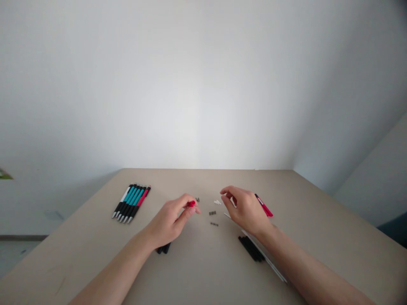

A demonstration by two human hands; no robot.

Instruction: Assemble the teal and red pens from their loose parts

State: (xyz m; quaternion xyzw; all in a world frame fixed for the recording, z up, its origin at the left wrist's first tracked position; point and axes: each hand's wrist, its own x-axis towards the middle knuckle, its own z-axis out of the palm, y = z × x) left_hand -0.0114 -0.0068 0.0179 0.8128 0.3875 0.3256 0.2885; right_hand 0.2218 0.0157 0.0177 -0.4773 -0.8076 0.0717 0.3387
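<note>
My left hand (173,218) is closed in a pinch around a red pen barrel (192,203), whose end points toward me. My right hand (243,207) is raised a little to the right, its thumb and forefinger brought together; whatever may be between them is too small to make out. On the table between the hands lie small white pen parts (217,202), springs (212,213) and another little group of metal pieces (214,224). Small dark pieces (197,199) show just beyond my left fingertips.
Assembled pens (132,203) in white, teal and red lie in a row at the left. Red barrels (264,206) are partly behind my right hand. Black grips (251,248) and thin white refills (275,271) lie by my right forearm. More black parts (164,248) sit beneath my left wrist.
</note>
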